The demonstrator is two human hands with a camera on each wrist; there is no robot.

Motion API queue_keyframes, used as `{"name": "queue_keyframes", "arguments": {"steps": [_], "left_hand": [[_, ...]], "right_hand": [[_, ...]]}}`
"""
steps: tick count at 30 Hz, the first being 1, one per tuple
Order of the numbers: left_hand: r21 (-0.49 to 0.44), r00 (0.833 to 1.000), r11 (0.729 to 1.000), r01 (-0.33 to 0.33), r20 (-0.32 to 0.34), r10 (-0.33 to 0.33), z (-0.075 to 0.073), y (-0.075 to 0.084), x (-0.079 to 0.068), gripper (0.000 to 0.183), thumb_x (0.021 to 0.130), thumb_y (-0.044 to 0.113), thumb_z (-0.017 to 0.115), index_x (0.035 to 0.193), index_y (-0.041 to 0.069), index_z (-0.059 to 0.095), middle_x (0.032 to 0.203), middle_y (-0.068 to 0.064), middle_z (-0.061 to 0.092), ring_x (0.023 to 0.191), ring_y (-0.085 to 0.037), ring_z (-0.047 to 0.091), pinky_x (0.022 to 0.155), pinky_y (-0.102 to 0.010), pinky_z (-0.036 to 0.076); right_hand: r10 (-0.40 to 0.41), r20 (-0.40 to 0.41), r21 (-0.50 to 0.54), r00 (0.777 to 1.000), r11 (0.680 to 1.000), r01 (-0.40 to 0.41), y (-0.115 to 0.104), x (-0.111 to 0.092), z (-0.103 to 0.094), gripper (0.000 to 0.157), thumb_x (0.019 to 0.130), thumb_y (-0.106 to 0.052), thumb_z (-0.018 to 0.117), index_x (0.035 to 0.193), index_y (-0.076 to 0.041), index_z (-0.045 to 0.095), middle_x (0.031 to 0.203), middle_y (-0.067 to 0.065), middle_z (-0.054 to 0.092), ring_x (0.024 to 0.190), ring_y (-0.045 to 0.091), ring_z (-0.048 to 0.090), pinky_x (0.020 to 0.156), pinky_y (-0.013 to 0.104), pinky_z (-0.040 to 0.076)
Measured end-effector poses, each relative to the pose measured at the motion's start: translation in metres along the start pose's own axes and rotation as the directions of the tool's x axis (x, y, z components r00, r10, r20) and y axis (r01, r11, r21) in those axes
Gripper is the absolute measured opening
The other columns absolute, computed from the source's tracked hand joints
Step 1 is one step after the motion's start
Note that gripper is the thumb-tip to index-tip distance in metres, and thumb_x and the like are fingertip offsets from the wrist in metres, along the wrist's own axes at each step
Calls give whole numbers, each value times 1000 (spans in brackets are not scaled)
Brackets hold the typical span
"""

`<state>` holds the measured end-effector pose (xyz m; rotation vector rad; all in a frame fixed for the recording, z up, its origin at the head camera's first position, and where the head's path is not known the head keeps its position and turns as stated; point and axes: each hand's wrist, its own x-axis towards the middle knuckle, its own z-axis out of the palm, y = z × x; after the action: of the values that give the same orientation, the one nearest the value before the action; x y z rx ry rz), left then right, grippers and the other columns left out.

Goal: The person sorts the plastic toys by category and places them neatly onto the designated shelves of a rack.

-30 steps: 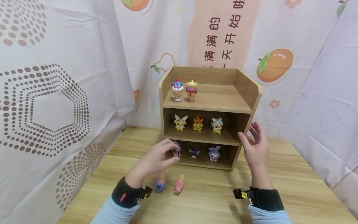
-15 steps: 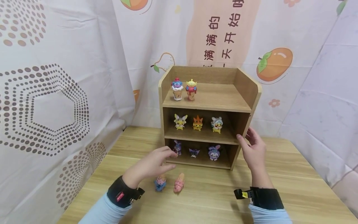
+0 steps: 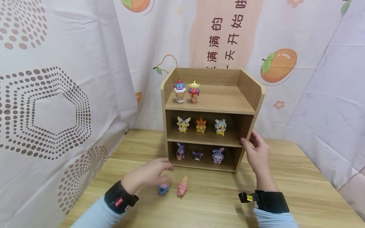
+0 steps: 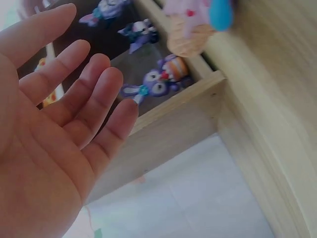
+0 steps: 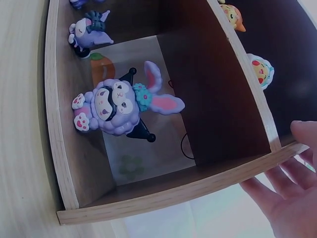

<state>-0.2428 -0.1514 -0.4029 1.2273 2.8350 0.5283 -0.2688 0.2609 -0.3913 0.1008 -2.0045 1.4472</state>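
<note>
My left hand (image 3: pixel 149 173), fingers spread and slightly bent with nothing in them, hovers over the table beside a blue-and-pink figurine (image 3: pixel 163 189) and partly hides it. Just right of that lies a pink figurine (image 3: pixel 182 187) with a tan cone end. In the left wrist view, the palm (image 4: pixel 44 148) shows bare. My right hand (image 3: pixel 259 155) grips the right side panel of a wooden shelf (image 3: pixel 225 95), thumb at the front edge and fingers behind the panel. A lavender rabbit-eared figurine (image 5: pixel 116 106) stands on the bottom level near that panel.
Two cone figurines, one blue-headed (image 3: pixel 180 91) and one yellow-headed (image 3: pixel 194 91), stand on the top level at left. Yellow and orange figurines (image 3: pixel 201 125) line the middle level. A purple rabbit figurine (image 3: pixel 180 152) and a dark-eared one (image 3: pixel 197 155) share the bottom level.
My left hand has drawn back from the purple rabbit on the bottom level, moving left and down over the blue-and-pink figurine. My right hand has closed in on the shelf's side panel.
</note>
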Motion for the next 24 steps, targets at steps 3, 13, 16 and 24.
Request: {"name": "queue_keyframes", "arguments": {"steps": [3, 13, 16, 24], "left_hand": [[18, 1000, 1000, -9, 17, 9, 4, -2, -2, 31, 88, 16, 71, 119, 10, 72, 114, 0, 64, 102, -17, 64, 87, -32, 55], [74, 998, 997, -3, 57, -1, 14, -5, -11, 36, 83, 21, 81, 116, 12, 72, 113, 0, 61, 92, -11, 61, 81, -29, 55], [93, 997, 996, -10, 77, 2, 17, -7, -14, 42, 77, 20, 84, 117, 13, 72, 115, 2, 60, 95, -10, 58, 83, -28, 54], [82, 996, 995, -60, 69, 54, 24, -12, -18, 36, 72, 18, 88, 104, 17, 71, 111, 7, 56, 96, -7, 54, 85, -25, 52]], "right_hand": [[1, 7, 11, 1000, 1000, -1, 0, 1, -1, 49, 96, -16, 72, 142, -7, 59, 133, 14, 63, 124, 28, 60, 88, 15, 50], [27, 14, 16, 1000, 1000, -27, 1, 0, -1, 50, 97, -15, 72, 143, -6, 58, 135, 15, 62, 126, 30, 59, 89, 15, 50], [36, 15, 16, 999, 999, -36, 1, -1, -2, 50, 97, -16, 72, 144, -7, 57, 136, 15, 61, 126, 30, 58, 89, 15, 50], [22, 8, 37, 1000, 999, -22, 2, 1, -1, 49, 95, -13, 73, 142, -6, 59, 134, 16, 62, 125, 28, 60, 88, 14, 50]]}}
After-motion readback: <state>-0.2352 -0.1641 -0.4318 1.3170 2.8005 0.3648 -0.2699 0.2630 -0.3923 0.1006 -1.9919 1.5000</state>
